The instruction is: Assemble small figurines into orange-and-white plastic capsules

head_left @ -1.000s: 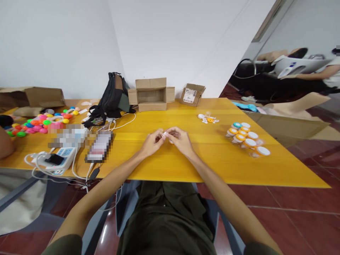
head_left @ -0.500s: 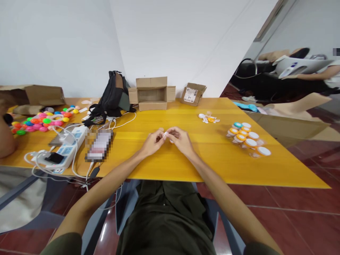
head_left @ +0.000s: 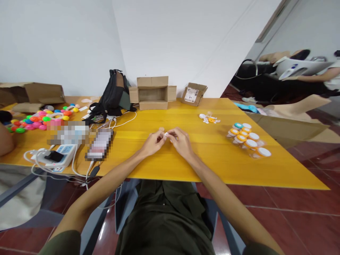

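Observation:
Both my hands rest together on the yellow table [head_left: 186, 166] near its middle. My left hand [head_left: 152, 142] and my right hand [head_left: 181, 141] pinch a tiny white object [head_left: 165, 135] between their fingertips. The fingers of both hands are curled closed around it. What the small piece is I cannot make out. A cluster of small round containers with orange, teal and white lids [head_left: 247, 139] lies to the right of my right hand. A few small white and orange parts [head_left: 209, 119] lie farther back.
A black backpack [head_left: 113, 95], an open cardboard box [head_left: 153, 92] and a smaller labelled box [head_left: 193, 94] stand at the back. A power strip with cables [head_left: 57, 156], a phone [head_left: 99, 149] and coloured balls [head_left: 39, 118] lie left. Another person's arm [head_left: 5, 140] shows at the left edge.
My hands stay together in the same spot, fingers shifting slightly on the small white piece. The view has drifted a little.

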Tool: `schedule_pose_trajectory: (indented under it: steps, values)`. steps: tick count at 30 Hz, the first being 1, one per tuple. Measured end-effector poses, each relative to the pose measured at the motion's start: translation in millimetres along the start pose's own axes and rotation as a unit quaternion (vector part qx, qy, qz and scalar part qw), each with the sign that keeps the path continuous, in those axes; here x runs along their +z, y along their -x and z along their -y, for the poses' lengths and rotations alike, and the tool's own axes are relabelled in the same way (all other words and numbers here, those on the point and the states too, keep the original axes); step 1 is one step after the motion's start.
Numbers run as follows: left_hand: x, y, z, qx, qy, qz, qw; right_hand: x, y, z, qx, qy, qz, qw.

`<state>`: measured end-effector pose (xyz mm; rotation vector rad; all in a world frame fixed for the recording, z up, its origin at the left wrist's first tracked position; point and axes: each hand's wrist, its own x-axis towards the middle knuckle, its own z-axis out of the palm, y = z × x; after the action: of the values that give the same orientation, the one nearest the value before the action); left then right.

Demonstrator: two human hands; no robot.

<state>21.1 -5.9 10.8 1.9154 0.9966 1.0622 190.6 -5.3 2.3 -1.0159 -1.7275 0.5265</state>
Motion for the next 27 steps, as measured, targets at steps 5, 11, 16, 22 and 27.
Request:
schedule_pose_trajectory:
  steps: [5, 11, 16, 22, 27]
  values:
    - [-0.1, -0.2, 1.5, -0.007, 0.002, 0.004, 1.0, -0.3, -1.1, -1.2, -0.005, 0.014, 0.013, 1.0]
    - [-0.3, -1.6, 5.0, -0.012, 0.043, 0.006, 0.999, -0.6, -2.7, 3.0, 0.002, -0.002, 0.024, 1.0]
    - [-1.1, -4.7, 3.6, -0.026, 0.115, 0.001, 0.993, -2.4, -7.2, 8.5, 0.054, -0.092, 0.02, 0.994]
    - [-3.2, -5.2, 1.0, -0.034, 0.112, 0.006, 0.993, -4.0, -9.6, 9.7, 0.106, -0.163, 0.036, 0.98]
    - [-1.1, -2.0, 2.7, -0.015, 0.037, -0.016, 0.999, -1.7, -9.3, 6.9, 0.106, -0.162, 0.034, 0.98]
